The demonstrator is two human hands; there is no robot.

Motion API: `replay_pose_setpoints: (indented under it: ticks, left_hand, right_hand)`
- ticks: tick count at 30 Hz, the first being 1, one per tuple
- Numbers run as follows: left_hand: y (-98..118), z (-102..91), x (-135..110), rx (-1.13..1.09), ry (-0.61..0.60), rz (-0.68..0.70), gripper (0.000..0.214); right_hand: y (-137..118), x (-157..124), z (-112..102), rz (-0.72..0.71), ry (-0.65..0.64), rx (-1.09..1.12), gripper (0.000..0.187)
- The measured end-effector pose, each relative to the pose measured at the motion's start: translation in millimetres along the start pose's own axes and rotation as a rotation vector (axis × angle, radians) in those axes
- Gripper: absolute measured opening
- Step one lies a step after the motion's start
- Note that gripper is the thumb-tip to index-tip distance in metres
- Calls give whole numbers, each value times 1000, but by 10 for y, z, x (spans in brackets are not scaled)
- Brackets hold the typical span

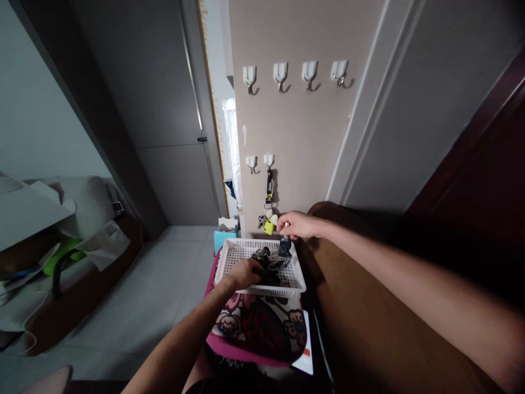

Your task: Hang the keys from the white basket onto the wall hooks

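A white perforated tray (229,257) rests on a floral pink cushion (262,328) and holds a dark tangle of keys and keychains (273,262). My left hand (245,273) reaches into the tray with its fingers closed on that tangle. My right hand (296,224) is raised above the tray's far right corner, pinching the top of a dark keychain (284,246) that dangles below it. On the wall behind, a keychain with a black strap and green and white charms (269,210) hangs from a lower hook (268,160).
Four bare white hooks (294,74) line the beige wall higher up, and one more bare hook (251,163) sits beside the used one. A brown sofa arm (361,306) is on the right, a teal box (225,236) on the tiled floor, clutter on the left.
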State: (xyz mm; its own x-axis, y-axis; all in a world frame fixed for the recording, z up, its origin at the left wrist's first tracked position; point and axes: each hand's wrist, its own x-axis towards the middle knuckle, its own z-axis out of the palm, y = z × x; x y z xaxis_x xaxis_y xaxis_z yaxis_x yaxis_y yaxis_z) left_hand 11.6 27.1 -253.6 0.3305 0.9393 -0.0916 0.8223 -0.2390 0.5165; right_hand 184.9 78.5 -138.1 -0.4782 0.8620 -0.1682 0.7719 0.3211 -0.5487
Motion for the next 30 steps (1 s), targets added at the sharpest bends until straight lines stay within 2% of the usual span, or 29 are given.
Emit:
replay_pose_setpoints:
  ticks: [2, 4, 7, 9, 11, 14, 16, 18, 23, 26, 30]
  left_hand:
    - [0, -8, -7, 21, 41, -43, 28]
    - [0, -20, -7, 40, 141, -88, 30]
    - [13, -42, 10, 59, 279, -118, 37]
    - [32, -56, 27, 75, 268, -92, 40]
    - [50, -62, 38, 87, 205, -63, 37]
    - [48, -53, 41, 92, 158, -112, 29]
    - [27, -39, 41, 86, 162, -158, 24]
    - [-2, -26, 44, 57, 182, -173, 20]
    - [-46, -35, 50, -177, 349, -166, 17]
    - [-39, -66, 43, -379, 435, -196, 14]
    - [22, -132, 43, -622, 470, -131, 8]
  right_hand:
    - [30, -1, 37, 24, -111, -80, 20]
    - [64, 9, 95, 29, -167, -187, 20]
    - [94, 29, 212, -60, -106, -342, 21]
    - [97, 38, 308, -159, -35, -404, 26]
    - [100, 44, 420, -251, 31, -426, 35]
    - [120, 49, 587, -358, 43, -459, 42]
    - [132, 50, 660, -373, 12, -511, 39]
    - [130, 44, 682, -330, 2, -562, 33]
    - [90, 8, 604, -223, -81, -595, 25]
    - [84, 1, 582, -233, -96, -606, 26]
    - [94, 27, 597, -283, -48, -569, 21]
